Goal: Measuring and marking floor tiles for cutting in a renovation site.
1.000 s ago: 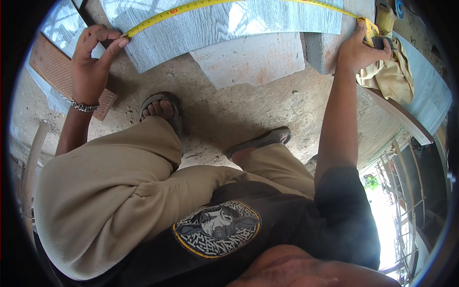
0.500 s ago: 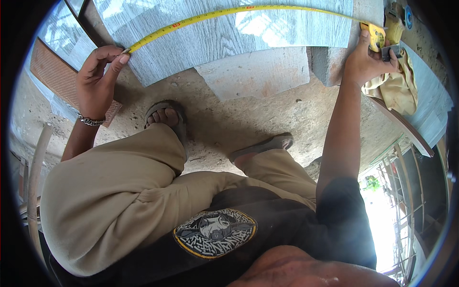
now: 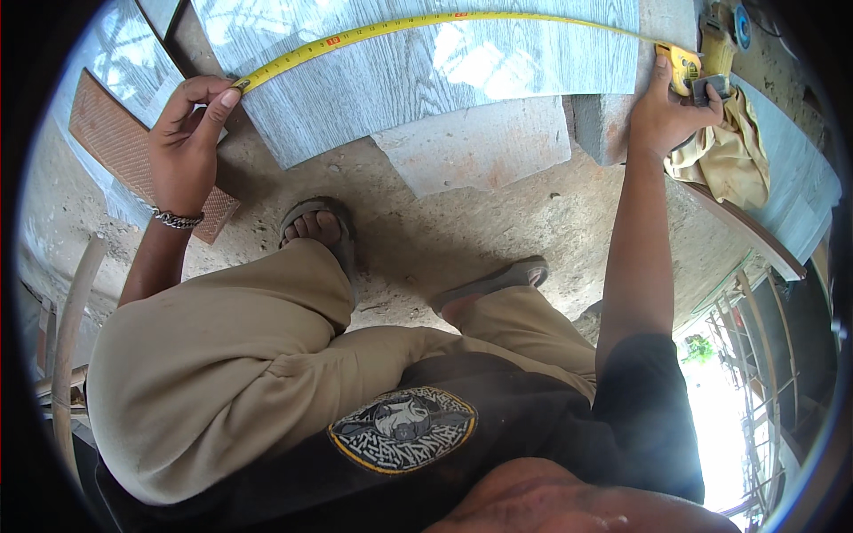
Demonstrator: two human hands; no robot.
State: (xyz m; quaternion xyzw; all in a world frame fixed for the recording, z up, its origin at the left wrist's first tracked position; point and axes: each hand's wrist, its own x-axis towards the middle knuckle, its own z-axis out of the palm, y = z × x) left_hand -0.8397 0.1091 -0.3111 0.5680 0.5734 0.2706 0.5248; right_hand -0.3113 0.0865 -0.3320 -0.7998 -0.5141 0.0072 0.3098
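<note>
A yellow tape measure is pulled out across a glossy grey wood-grain tile. My left hand pinches the hooked end of its blade between thumb and fingers, beside the tile's left edge. At the other end my right hand grips the yellow and black case, just past the tile's right edge. The blade arches in a shallow curve between both hands. Under the tile's near side lie a pale, rough-edged slab and a grey block.
A yellow power tool with a blue disc lies beyond my right hand, near a crumpled beige cloth. Brown-backed tile pieces lie at left. More grey tile is at right. My sandalled feet stand on the dusty floor.
The view has shifted slightly. My right hand and the tape case appear a little closer to the tile's right edge. Both hands keep their hold on the tape.
</note>
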